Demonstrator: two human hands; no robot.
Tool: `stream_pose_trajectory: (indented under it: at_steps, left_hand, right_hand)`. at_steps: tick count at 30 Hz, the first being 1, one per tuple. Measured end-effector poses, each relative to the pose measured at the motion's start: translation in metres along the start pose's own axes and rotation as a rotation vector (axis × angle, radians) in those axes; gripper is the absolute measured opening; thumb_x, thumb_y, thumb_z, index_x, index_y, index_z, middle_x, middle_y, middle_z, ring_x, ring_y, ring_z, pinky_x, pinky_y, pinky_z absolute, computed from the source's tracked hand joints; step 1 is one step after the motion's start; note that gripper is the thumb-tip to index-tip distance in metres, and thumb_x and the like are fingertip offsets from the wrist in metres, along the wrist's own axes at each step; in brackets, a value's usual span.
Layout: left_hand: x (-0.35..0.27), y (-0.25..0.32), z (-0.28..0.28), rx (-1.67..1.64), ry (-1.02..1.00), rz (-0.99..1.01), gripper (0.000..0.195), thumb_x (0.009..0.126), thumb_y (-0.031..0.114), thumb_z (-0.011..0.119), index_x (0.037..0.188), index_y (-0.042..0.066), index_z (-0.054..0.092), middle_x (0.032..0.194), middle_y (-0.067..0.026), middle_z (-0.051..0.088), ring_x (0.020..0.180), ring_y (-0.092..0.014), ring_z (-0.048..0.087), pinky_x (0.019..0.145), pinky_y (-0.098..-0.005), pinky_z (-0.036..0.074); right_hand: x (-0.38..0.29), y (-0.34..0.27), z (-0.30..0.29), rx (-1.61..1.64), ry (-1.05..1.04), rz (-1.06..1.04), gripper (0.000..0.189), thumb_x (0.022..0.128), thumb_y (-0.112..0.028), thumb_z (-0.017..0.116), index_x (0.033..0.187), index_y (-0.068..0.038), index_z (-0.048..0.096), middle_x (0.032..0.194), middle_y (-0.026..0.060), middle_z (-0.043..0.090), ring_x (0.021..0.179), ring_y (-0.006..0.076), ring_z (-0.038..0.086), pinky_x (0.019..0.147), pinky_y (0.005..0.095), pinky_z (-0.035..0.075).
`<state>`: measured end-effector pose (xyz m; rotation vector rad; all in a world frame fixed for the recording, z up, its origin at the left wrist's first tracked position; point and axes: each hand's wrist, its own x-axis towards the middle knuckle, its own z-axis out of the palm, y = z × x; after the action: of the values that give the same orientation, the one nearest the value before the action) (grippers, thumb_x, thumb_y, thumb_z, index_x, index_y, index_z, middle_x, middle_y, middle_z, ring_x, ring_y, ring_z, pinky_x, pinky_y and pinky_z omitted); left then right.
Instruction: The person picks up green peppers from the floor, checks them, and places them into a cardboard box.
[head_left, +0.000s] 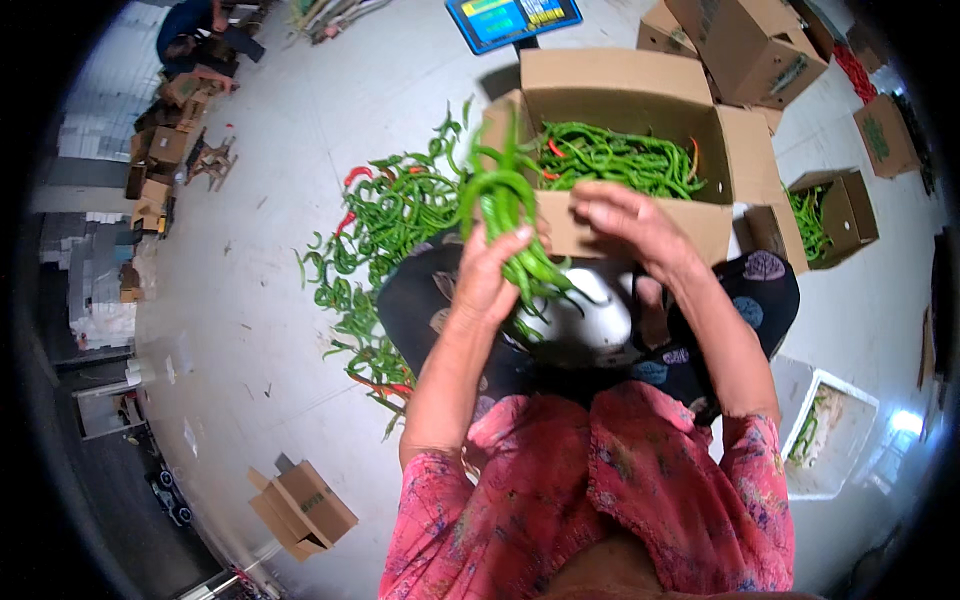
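My left hand (486, 274) grips a bunch of long green peppers (510, 217), which stick out above and below the fist. Fingers apart and holding nothing, my right hand (630, 225) is over the near flap of an open cardboard box (720, 150). Inside that box lie many green peppers (615, 154) with a few red ones among them. Left of the box, a loose pile of green and some red peppers (375, 217) spreads over the floor, reaching down beside my left knee.
A scale display (514, 19) stands behind the box. More cardboard boxes (757, 52) are at the upper right, and a smaller box (855, 217) holds green peppers. A white foam box (832, 450) is at lower right, an open carton (304, 510) at lower left. Another person (195, 37) is at upper left.
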<state>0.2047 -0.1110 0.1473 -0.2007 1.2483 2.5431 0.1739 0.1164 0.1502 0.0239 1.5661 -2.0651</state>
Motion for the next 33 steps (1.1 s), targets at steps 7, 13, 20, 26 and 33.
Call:
stream_pose_trajectory:
  at_steps: [7, 13, 20, 26, 33]
  left_hand:
    - [-0.001, -0.033, 0.018, 0.907, -0.135, 0.341, 0.042, 0.084, 0.014, 0.067, 0.123, 0.001, 0.056, 0.108, -0.0117, 0.066, 0.097, -0.023, 0.065, 0.086, -0.0343, 0.051]
    - [-0.013, -0.043, 0.054, 1.262, -0.099, 0.560, 0.050, 0.079, 0.010, 0.067, 0.125, -0.003, 0.053, 0.118, -0.0221, 0.059, 0.112, -0.037, 0.058, 0.095, -0.0410, 0.046]
    - [-0.018, -0.031, 0.063, 1.041, -0.088, 0.364, 0.033, 0.086, 0.005, 0.065, 0.119, 0.002, 0.063, 0.112, -0.0132, 0.065, 0.101, -0.022, 0.063, 0.090, -0.0324, 0.049]
    - [-0.022, -0.033, 0.068, 0.629, -0.016, 0.150, 0.025, 0.094, 0.007, 0.061, 0.117, -0.002, 0.065, 0.102, -0.0076, 0.069, 0.091, -0.014, 0.065, 0.083, -0.0276, 0.053]
    - [-0.019, -0.028, 0.048, 0.259, -0.026, 0.158, 0.032, 0.097, 0.013, 0.059, 0.126, 0.000, 0.056, 0.102, -0.0101, 0.067, 0.094, -0.019, 0.063, 0.087, -0.0339, 0.051]
  right_hand:
    - [-0.007, 0.030, 0.035, 0.107, -0.198, -0.036, 0.050, 0.084, -0.024, 0.077, 0.124, -0.005, 0.054, 0.117, 0.0043, 0.059, 0.107, 0.0144, 0.056, 0.095, 0.0309, 0.046]
    - [-0.015, 0.045, 0.043, 0.514, 0.084, -0.155, 0.037, 0.097, -0.024, 0.060, 0.127, -0.003, 0.052, 0.120, 0.0076, 0.060, 0.107, 0.0177, 0.059, 0.095, 0.0337, 0.048]
    - [-0.018, 0.051, 0.015, 0.838, -0.144, -0.240, 0.037, 0.100, -0.021, 0.048, 0.128, 0.004, 0.053, 0.133, 0.0190, 0.056, 0.119, 0.0286, 0.057, 0.105, 0.0444, 0.045]
    - [-0.042, 0.036, 0.013, 0.834, -0.174, -0.245, 0.035, 0.095, -0.016, 0.053, 0.125, 0.002, 0.055, 0.131, 0.0198, 0.057, 0.112, 0.0273, 0.062, 0.099, 0.0415, 0.049]
    - [-0.044, 0.047, -0.001, 0.824, 0.010, -0.130, 0.034, 0.095, -0.020, 0.055, 0.123, 0.000, 0.053, 0.104, 0.0090, 0.063, 0.097, 0.0202, 0.062, 0.090, 0.0354, 0.051]
